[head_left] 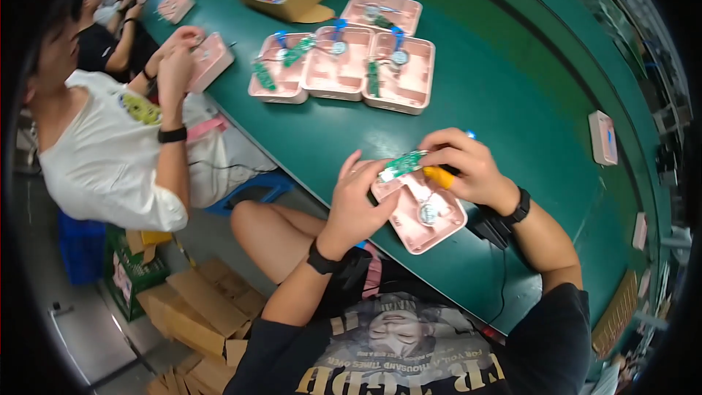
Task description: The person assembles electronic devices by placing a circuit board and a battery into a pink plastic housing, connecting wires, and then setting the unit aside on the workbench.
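Observation:
A small green circuit board is tilted above an open pink plastic housing. My right hand pinches the board's right end between closed fingers. A yellow piece shows beneath those fingers; I cannot make out whether it is a tool handle or a finger cover. My left hand grips the housing's left side, thumb along its edge and fingertips by the board's left end. Inside the housing sits a round silvery part. The hands hide the housing's upper end.
Several pink housings with boards and blue-tipped parts, one being this housing, stand farther up the green table. Behind them is a cardboard box of wires. A co-worker at left handles another housing. A black device sits by my right wrist.

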The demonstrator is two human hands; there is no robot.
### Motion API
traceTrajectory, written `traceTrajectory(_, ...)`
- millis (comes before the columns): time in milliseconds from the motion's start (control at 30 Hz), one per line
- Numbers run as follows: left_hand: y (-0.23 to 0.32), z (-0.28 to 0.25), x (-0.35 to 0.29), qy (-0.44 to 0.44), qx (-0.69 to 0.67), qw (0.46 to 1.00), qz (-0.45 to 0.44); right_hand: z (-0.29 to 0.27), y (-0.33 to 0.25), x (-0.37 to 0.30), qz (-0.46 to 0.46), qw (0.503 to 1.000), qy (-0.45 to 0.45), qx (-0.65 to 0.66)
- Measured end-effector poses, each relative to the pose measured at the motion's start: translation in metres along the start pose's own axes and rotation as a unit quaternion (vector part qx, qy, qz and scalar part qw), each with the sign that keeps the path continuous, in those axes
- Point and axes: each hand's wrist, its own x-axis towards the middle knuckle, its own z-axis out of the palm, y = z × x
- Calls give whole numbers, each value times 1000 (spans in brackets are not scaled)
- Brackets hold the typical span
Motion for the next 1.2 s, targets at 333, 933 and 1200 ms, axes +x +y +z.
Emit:
traceTrajectory(333, 17, 14, -10, -6, -3, 1000, 12, -32, -32, -9, -23, 992, -86, -93)
traceTrajectory(933, 20, 22, -18, 49, 19, 991, 126, -37, -68, 1, 24, 973, -136, -183)
traceTrajectory(1200, 36, 38, -16, 18, 8, 995, 96, -58, -58, -21, 46, 978, -168, -117)
